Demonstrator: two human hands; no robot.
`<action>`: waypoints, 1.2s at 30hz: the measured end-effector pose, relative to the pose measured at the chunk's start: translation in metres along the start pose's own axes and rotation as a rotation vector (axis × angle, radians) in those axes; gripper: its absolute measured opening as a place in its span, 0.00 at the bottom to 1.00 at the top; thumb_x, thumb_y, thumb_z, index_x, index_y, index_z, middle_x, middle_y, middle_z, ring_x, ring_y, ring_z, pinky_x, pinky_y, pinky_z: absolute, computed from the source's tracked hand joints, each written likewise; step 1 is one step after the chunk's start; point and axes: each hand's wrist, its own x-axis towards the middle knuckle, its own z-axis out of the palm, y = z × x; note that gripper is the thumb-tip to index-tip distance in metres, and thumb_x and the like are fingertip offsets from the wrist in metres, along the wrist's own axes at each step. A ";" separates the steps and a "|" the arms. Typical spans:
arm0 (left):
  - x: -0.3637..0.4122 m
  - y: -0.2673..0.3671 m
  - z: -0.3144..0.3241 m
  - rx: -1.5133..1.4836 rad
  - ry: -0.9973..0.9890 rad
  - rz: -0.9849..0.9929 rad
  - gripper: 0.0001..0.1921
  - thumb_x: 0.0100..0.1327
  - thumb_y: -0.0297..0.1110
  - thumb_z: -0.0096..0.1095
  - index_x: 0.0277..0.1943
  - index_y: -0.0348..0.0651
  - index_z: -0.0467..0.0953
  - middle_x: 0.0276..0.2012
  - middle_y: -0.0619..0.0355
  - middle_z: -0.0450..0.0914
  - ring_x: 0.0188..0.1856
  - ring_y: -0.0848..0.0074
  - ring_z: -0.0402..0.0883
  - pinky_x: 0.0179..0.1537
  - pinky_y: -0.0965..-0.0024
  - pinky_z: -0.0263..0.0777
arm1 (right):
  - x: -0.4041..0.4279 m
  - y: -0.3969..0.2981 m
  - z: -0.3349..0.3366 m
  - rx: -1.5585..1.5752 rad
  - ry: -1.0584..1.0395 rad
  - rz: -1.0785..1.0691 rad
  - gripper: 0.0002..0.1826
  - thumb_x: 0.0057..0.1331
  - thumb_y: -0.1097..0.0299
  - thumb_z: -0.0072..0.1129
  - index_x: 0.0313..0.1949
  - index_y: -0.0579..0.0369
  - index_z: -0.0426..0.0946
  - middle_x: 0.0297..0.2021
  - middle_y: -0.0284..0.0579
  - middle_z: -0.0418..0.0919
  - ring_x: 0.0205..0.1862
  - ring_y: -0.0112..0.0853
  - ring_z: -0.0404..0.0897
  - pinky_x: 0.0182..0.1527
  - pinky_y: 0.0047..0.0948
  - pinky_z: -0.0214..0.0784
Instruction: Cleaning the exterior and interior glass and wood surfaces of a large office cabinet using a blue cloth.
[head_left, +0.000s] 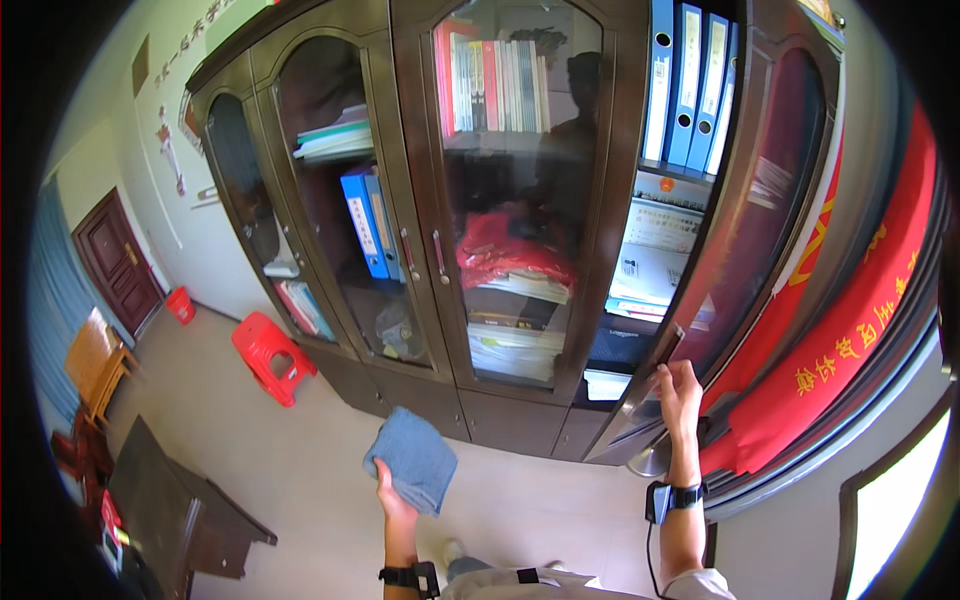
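A folded blue-grey cloth (417, 459) is in my left hand (391, 495), the thumb lying across its near side, above the floor before the cabinet. My right hand (681, 394) grips the edge or handle of a glass cabinet door (772, 217), which stands ajar at the right end of a dark wooden bookcase (420, 225). Behind that door, blue ring binders (688, 90) stand on the upper shelf. Below them are certificates and papers (646, 274), then a dark blue box (621, 345) and more papers.
Red banners (832, 345) with yellow characters hang close to the right of the door. A metal stand base (649, 459) is under my right forearm. To the left are a red plastic stool (274, 356), a red bin (180, 306) and a dark desk (161, 510).
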 end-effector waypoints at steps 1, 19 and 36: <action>0.004 0.014 -0.009 0.011 0.004 0.024 0.42 0.69 0.66 0.48 0.73 0.39 0.57 0.70 0.49 0.65 0.69 0.54 0.66 0.68 0.48 0.60 | 0.006 0.002 0.015 0.002 -0.006 0.008 0.11 0.70 0.65 0.59 0.40 0.62 0.75 0.24 0.45 0.81 0.24 0.29 0.79 0.31 0.32 0.71; 0.119 0.145 -0.121 0.097 -0.024 -0.041 0.43 0.69 0.66 0.48 0.73 0.37 0.55 0.70 0.48 0.64 0.69 0.55 0.66 0.68 0.51 0.61 | -0.025 -0.125 0.268 0.111 -0.468 0.200 0.17 0.67 0.60 0.63 0.48 0.61 0.79 0.37 0.48 0.86 0.33 0.32 0.87 0.35 0.30 0.78; 0.125 0.145 -0.082 0.201 0.074 0.043 0.43 0.71 0.66 0.44 0.73 0.34 0.55 0.69 0.47 0.65 0.69 0.57 0.67 0.68 0.54 0.62 | 0.086 -0.170 0.425 -0.334 -0.115 -0.536 0.15 0.62 0.58 0.61 0.22 0.53 0.76 0.18 0.55 0.79 0.22 0.51 0.82 0.27 0.49 0.76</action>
